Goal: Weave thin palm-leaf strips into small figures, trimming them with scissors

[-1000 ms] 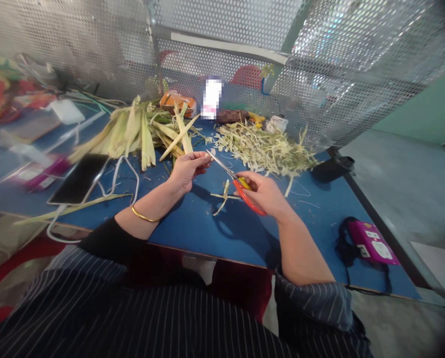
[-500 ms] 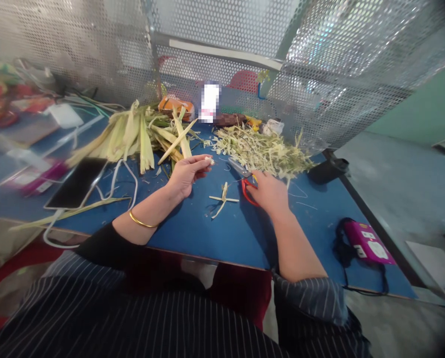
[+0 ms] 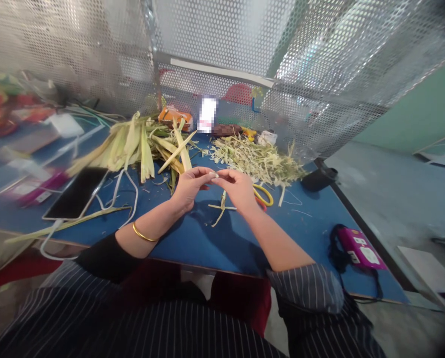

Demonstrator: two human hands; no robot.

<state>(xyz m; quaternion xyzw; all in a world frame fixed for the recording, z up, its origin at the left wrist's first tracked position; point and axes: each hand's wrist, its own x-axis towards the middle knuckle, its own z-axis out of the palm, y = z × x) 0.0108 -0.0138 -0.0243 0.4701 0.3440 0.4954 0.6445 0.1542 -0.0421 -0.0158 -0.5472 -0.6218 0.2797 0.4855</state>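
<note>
My left hand (image 3: 188, 188) pinches a small whitish piece (image 3: 215, 175) between thumb and fingertips. Its exact kind is too small to make out. Fingertips of my right hand (image 3: 239, 191) meet the left ones at the same piece, also closed in a pinch. Beneath the hands, on the blue table, lies a small cross-shaped figure of corn husk strips (image 3: 222, 207), partly covered by my right hand. Scissors (image 3: 266, 195) with yellow and red handles rest beside my right hand, their blades hidden behind it.
Corn husks (image 3: 121, 141) lie in a heap at the left, shredded husk (image 3: 259, 159) at the back right. A phone (image 3: 76, 191) with a white cable is on the left. A black cylinder (image 3: 319, 179) and a magenta box (image 3: 360, 248) with black strap stand right. Perforated metal sheeting (image 3: 222, 40) closes the back.
My right hand has let go of the scissors, which now lie on the table, and has moved left to the small whitish piece in my left hand.
</note>
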